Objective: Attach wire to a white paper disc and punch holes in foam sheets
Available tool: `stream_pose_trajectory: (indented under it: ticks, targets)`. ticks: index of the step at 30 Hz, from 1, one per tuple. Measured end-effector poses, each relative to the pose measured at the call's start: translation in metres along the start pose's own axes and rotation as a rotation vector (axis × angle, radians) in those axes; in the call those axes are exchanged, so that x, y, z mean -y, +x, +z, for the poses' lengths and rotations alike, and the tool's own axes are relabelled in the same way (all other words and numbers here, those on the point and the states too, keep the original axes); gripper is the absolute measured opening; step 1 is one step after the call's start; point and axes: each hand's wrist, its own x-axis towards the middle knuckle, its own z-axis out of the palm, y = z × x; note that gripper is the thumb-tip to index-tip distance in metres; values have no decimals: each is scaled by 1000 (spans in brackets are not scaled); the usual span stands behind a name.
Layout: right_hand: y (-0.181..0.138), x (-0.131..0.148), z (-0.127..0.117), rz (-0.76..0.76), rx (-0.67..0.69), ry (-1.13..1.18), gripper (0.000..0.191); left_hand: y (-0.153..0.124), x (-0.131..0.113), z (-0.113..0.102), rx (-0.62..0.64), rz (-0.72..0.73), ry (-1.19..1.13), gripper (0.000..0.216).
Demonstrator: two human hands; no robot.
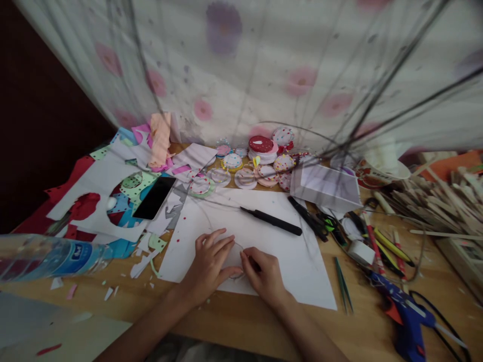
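Note:
On a large white sheet of paper (294, 271), a pale round piece (233, 261) with a thin edge lies between my hands. My left hand (209, 264) is open over its left side, fingers stretched and spread, thumb near its lower edge. My right hand (266, 274) is closed in a pinch at the right edge of the piece. What the pinch holds is too small and too hidden to tell. Beyond both hands, a black craft knife (271, 219) rests on the sheet.
Round decorated ornaments (263, 146) and a white box (326, 186) line the back. Left are paper scraps (109, 176), a phone (154, 197) and a water bottle (49, 256). Right are tweezers (343, 284), a blue glue gun (405, 311) and wooden sticks (445, 198).

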Motion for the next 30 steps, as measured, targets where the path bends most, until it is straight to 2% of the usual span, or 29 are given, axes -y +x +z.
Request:
stream_pose_trajectory:
  ticks: [8,13,18,21,23,25,27,30]
  targets:
    - [3,3,-3,-16,-5,39,17,-1,2,0,10,-22,1,49]
    - [2,8,-12,-56,-25,78,22,-5,10,-5,47,-16,-18,60]
    - [5,-3,-26,-26,-215,-43,22,-12,17,-4,38,-33,-26,84]
    - [22,-19,-40,11,-329,-197,21,-18,19,-2,37,-62,-45,83]
    - [37,-32,-50,38,-291,-461,32,-23,19,-3,29,-78,-56,79]
    - [50,-43,-57,53,-156,-683,32,-28,19,-4,13,-93,-62,75]
    - [58,-51,-61,52,-85,-715,25,-36,18,-8,-14,-118,-64,73]
    - [55,-54,-65,75,-75,-658,26,-52,16,-16,-71,-182,-78,67]
